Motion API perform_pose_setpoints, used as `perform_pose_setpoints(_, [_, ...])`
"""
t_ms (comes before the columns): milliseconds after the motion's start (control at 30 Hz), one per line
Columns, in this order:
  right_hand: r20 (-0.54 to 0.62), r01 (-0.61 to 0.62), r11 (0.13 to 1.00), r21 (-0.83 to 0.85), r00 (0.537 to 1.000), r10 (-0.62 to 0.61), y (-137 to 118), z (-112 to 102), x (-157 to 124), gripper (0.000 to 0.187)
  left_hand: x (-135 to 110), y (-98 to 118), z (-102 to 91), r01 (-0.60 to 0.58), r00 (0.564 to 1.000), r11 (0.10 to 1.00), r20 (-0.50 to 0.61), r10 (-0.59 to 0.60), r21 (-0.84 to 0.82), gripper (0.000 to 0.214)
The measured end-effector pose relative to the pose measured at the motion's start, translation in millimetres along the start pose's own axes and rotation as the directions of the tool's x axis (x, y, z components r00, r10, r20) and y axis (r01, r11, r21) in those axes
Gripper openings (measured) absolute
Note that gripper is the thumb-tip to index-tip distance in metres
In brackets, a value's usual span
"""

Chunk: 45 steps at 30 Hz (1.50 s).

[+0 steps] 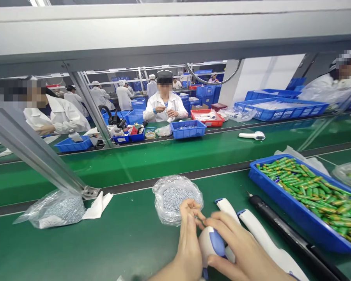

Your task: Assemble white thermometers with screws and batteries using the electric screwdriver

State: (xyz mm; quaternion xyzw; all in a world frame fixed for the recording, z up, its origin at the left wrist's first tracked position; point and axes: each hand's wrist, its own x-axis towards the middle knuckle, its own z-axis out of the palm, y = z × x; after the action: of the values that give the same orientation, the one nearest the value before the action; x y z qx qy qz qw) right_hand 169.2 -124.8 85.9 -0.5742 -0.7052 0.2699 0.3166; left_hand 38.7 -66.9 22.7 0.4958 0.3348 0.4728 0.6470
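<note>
Between my two hands is a white-and-blue handheld device (206,246) with a rounded head. My left hand (190,238) is closed along its left side, fingertips pointing up and bent inward over the top. My right hand (236,242) grips it from the right, thumb low and fingers across the top. The fingertips meet above the device, and whatever they may pinch there cannot be made out. Just beyond them lies an open clear bag of small silvery parts (175,197), apparently screws. Two similar white-and-blue housings (259,230) (228,207) lie right of my hands.
A black pen-shaped electric screwdriver (280,218) lies beside a blue tray (254,169) of green-and-yellow cylinders. Left is another bag of small parts (58,208), near a metal post (46,156). Beyond, a green conveyor (152,156) carries a white device (251,136); co-workers sit across it.
</note>
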Motion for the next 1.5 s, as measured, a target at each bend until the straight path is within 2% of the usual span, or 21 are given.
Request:
perform_pose_setpoints(67, [0.007, -0.055, 0.998, 0.016, 0.998, 0.055, 16, -22, 8, 0.041, 14, 1, -2.3, 0.035, 0.999, 0.995, -0.026, -0.032, 0.094, 0.054])
perform_pose_setpoints(133, [-0.104, -0.165, 0.973, 0.161, 0.977, 0.183, 39, -46, 23, 0.043, 29, 3, -2.1, 0.057, 0.998, 0.977, -0.037, -0.051, 0.205, 0.051])
perform_pose_setpoints(167, [-0.204, -0.196, 0.951, 0.240, 0.947, 0.247, 52, -57, 33, 0.048, 35, 4, 0.3, 0.059, 0.998, 0.969, -0.038, -0.051, 0.241, 0.048])
perform_pose_setpoints(267, [-0.306, -0.209, 0.946, 0.247, 0.910, 0.281, 82, -86, 59, 0.060, 47, 6, 18.1, 0.026, 1.000, 0.966, -0.017, -0.022, 0.257, 0.035])
perform_pose_setpoints(300, [-0.309, -0.215, 0.949, 0.231, 0.909, 0.281, 87, -91, 64, 0.061, 48, 6, 26.0, -0.006, 0.999, 0.961, 0.032, -0.003, 0.278, 0.029])
perform_pose_setpoints(367, [-0.289, -0.227, 0.958, 0.175, 0.918, 0.271, 93, -96, 65, 0.060, 49, 2, 40.4, -0.134, 0.972, 0.912, 0.230, 0.044, 0.389, 0.025])
perform_pose_setpoints(400, [-0.274, -0.234, 0.963, 0.131, 0.925, 0.262, 95, -97, 62, 0.057, 49, -2, 45.6, -0.226, 0.932, 0.852, 0.358, 0.049, 0.472, 0.030])
perform_pose_setpoints(467, [-0.263, -0.249, 0.968, 0.016, 0.933, 0.244, 100, -104, 51, 0.048, 53, -12, 50.4, -0.413, 0.822, 0.669, 0.569, -0.018, 0.618, 0.045])
perform_pose_setpoints(533, [-0.284, -0.271, 0.955, -0.122, 0.931, 0.228, 111, -121, 41, 0.039, 58, -23, 48.9, -0.515, 0.761, 0.494, 0.639, -0.113, 0.701, 0.052])
perform_pose_setpoints(633, [-0.330, -0.323, 0.885, -0.335, 0.920, 0.211, 140, -158, 35, 0.028, 63, -33, 40.7, -0.559, 0.756, 0.333, 0.631, -0.172, 0.760, 0.049])
perform_pose_setpoints(767, [-0.309, -0.357, 0.753, -0.553, 0.927, 0.213, 182, -191, 41, 0.020, 62, -27, 24.7, -0.563, 0.760, 0.195, 0.596, -0.259, 0.803, 0.053])
perform_pose_setpoints(833, [-0.269, -0.337, 0.713, -0.615, 0.940, 0.212, 196, -196, 44, 0.019, 60, -17, 13.0, -0.576, 0.728, 0.245, 0.625, -0.280, 0.780, 0.055])
perform_pose_setpoints(900, [-0.230, -0.309, 0.698, -0.646, 0.951, 0.209, 205, -198, 46, 0.018, 57, -4, -0.7, -0.557, 0.679, 0.426, 0.686, -0.260, 0.713, 0.051])
perform_pose_setpoints(967, [-0.203, -0.293, 0.700, -0.651, 0.956, 0.212, 210, -201, 47, 0.017, 54, 10, -14.3, -0.440, 0.664, 0.635, 0.706, -0.246, 0.635, 0.043])
perform_pose_setpoints(1033, [-0.199, -0.305, 0.715, -0.629, 0.952, 0.231, 212, -205, 48, 0.016, 50, 21, -25.3, -0.255, 0.705, 0.750, 0.648, -0.288, 0.611, 0.041])
perform_pose_setpoints(1100, [-0.230, -0.352, 0.733, -0.582, 0.936, 0.267, 214, -211, 49, 0.016, 46, 27, -32.1, -0.094, 0.771, 0.783, 0.542, -0.333, 0.615, 0.049])
perform_pose_setpoints(1167, [-0.294, -0.437, 0.743, -0.507, 0.898, 0.327, 217, -214, 50, 0.016, 42, 27, -34.3, -0.022, 0.840, 0.821, 0.456, -0.295, 0.571, 0.056])
perform_pose_setpoints(1233, [-0.365, -0.534, 0.747, -0.397, 0.838, 0.405, 221, -213, 50, 0.017, 39, 21, -32.9, -0.040, 0.888, 0.878, 0.420, -0.187, 0.477, 0.056])
perform_pose_setpoints(1333, [-0.415, -0.626, 0.754, -0.198, 0.750, 0.514, 227, -204, 46, 0.021, 39, 11, -28.8, -0.109, 0.907, 0.929, 0.418, -0.054, 0.355, 0.051])
perform_pose_setpoints(1433, [-0.451, -0.603, 0.797, -0.026, 0.719, 0.529, 229, -192, 44, 0.026, 39, 5, -27.3, -0.117, 0.912, 0.938, 0.408, -0.027, 0.325, 0.054])
perform_pose_setpoints(1500, [-0.512, -0.511, 0.858, 0.052, 0.724, 0.462, 226, -186, 47, 0.027, 39, 5, -27.4, -0.104, 0.925, 0.938, 0.380, -0.031, 0.329, 0.061])
